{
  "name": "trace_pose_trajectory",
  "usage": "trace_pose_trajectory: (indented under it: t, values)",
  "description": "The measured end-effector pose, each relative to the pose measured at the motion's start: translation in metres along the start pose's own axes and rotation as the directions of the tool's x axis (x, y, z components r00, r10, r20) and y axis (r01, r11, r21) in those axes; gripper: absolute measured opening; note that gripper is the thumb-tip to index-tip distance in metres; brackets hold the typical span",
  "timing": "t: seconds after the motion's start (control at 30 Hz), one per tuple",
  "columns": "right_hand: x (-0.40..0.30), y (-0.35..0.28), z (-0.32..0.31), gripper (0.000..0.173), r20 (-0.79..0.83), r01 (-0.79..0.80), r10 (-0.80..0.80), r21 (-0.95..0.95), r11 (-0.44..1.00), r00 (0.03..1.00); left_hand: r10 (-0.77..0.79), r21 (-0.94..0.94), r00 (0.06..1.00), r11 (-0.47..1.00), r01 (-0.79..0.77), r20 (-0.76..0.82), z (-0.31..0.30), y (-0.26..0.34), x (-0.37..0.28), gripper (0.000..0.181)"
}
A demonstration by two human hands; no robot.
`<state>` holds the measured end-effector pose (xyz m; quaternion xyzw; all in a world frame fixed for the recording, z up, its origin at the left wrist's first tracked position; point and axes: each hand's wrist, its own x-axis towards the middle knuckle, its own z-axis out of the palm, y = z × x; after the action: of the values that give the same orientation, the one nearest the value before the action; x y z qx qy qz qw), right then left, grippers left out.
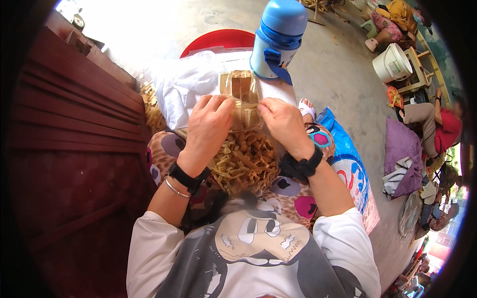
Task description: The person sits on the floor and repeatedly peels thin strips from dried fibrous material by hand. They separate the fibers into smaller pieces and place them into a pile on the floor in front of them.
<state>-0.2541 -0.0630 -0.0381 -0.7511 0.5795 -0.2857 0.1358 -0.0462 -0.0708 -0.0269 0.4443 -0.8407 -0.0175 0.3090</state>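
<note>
My left hand (209, 124) is bent over the left side of a clear plastic box (228, 129), its fingertips curled at the contents. On the other side, my right hand (286, 124) has thumb and forefinger close together at the box's right edge. Blur hides what either hand's fingertips hold. Inside the box stand tan, block-like bundles (241, 85), with a gap visible near the far end. Below the box, a heap of dry tan strips (246, 162) lies between my patterned trouser legs. A blue lidded bottle (277, 41) stands just beyond, on a white dotted surface (277, 91).
White cloth (182, 87) lies left of the box, before a red round rim (220, 39). A dark red panelled door (78, 149) borders my left. To the right are a blue printed bag (344, 160), a white bucket (392, 63), purple cloth (402, 156) and seated people.
</note>
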Motion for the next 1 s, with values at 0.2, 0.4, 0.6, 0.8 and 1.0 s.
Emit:
trace_pose_trajectory:
  t: [0.2,0.4,0.6,0.8,1.0]
  values:
    - [-0.024,-0.021,-0.028,0.021,0.349,-0.436,0.299,0.431,0.79,0.888,-0.059,-0.249,0.994,0.965,0.08,0.093,-0.025,0.016,-0.025,0.029]
    - [-0.044,-0.055,-0.048,0.024,0.737,-0.72,0.065,0.631,0.289,0.672,0.082,-0.28,0.997,0.957,-0.079,0.001,-0.034,0.037,-0.037,0.03]
    - [-0.065,-0.021,-0.046,0.026,0.806,-0.792,-0.042,0.589,0.159,0.59,-0.161,-0.146,0.907,0.961,0.233,0.389,-0.035,0.016,-0.062,0.009]
    - [-0.079,-0.032,-0.02,0.03,0.578,-0.524,-0.132,0.798,0.298,0.805,0.17,-0.468,0.439,0.22,0.856,0.882,-0.051,0.052,-0.067,0.026]
    - [-0.083,-0.012,-0.048,0.022,0.756,-0.756,0.013,0.655,-0.008,0.655,-0.028,-0.526,0.533,0.127,0.841,0.846,-0.067,0.035,-0.064,0.024]
